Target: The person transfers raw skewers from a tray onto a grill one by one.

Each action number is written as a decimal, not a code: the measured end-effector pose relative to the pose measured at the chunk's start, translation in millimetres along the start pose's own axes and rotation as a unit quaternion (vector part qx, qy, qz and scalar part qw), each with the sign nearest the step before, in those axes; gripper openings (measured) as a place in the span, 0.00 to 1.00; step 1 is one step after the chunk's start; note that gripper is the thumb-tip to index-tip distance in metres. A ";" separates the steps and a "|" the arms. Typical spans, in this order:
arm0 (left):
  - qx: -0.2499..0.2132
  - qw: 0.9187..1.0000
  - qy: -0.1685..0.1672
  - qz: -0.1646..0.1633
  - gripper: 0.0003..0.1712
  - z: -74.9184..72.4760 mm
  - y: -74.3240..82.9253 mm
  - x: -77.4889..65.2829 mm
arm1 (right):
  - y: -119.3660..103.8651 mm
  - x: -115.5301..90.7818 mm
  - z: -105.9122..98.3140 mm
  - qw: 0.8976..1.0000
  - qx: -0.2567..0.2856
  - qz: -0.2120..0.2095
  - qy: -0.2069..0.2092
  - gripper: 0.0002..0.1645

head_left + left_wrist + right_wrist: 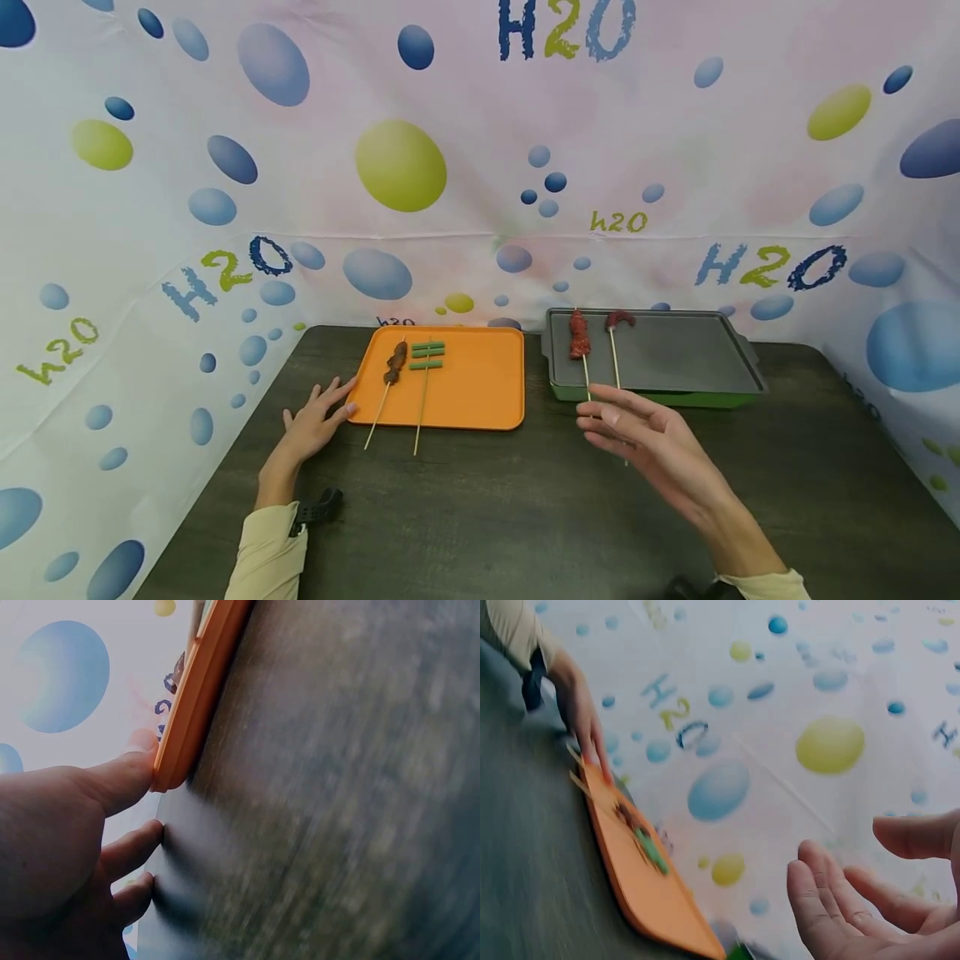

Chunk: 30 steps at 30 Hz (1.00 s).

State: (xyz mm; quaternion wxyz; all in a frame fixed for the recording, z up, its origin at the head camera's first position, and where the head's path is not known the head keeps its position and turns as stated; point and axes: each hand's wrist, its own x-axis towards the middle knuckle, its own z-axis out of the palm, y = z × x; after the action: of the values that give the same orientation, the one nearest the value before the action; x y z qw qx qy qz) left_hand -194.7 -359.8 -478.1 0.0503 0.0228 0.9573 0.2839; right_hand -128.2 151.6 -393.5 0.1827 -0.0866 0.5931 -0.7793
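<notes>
My left hand (pixel 313 425) rests at the left edge of an orange tray (pixel 483 379), fingers spread. In the left wrist view its thumb touches the tray's corner. Two skewers lie on the tray: one with dark brown meat pieces (pixel 395 364), one with green stick-like pieces (pixel 427 350). My right hand (pixel 660 446) hovers before a grey grill pan (pixel 690 350) with a green base. In the right wrist view its fingers are loosely bent, with nothing between them. On the pan lie a red meat skewer (pixel 579 335) and a skewer with a curled reddish piece (pixel 621 317); the hand partly hides their sticks.
All this stands on a dark wooden table (pixel 465 517). A white curtain (pixel 480 150) with blue and green dots hangs behind and at the sides. The tray and pan stand side by side near the back edge, with a narrow gap between them.
</notes>
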 end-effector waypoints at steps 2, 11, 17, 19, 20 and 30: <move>-0.002 1.000 0.002 0.000 0.36 -0.1 -1.6 0.3 | 1.3 4.5 11.8 1.000 0.002 0.002 -0.025 0.33; -0.004 1.000 -0.003 -0.003 0.37 1.0 -2.6 2.3 | 35.1 32.5 55.2 0.997 0.034 0.040 -0.064 0.39; -0.004 1.000 -0.002 -0.005 0.37 0.7 -2.1 0.6 | 62.6 52.1 78.7 0.993 0.060 0.069 -0.071 0.41; -0.004 1.000 -0.004 -0.010 0.37 1.0 -2.7 -0.1 | 71.2 58.4 86.1 0.991 0.077 0.082 -0.078 0.42; -0.004 1.000 -0.006 -0.013 0.37 1.3 -2.8 -0.8 | 75.1 61.6 89.8 0.989 0.087 0.091 -0.079 0.42; -0.004 1.000 -0.009 -0.016 0.37 1.3 -2.3 0.8 | 100.2 89.2 117.9 0.981 0.135 0.129 -0.058 0.45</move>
State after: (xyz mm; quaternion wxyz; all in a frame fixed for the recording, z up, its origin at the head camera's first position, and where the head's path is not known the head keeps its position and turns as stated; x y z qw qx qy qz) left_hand -195.3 -360.9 -480.6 0.0631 0.0097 0.9560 0.2863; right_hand -150.4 -11.2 -463.4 0.3261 -0.0292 0.4772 -0.8155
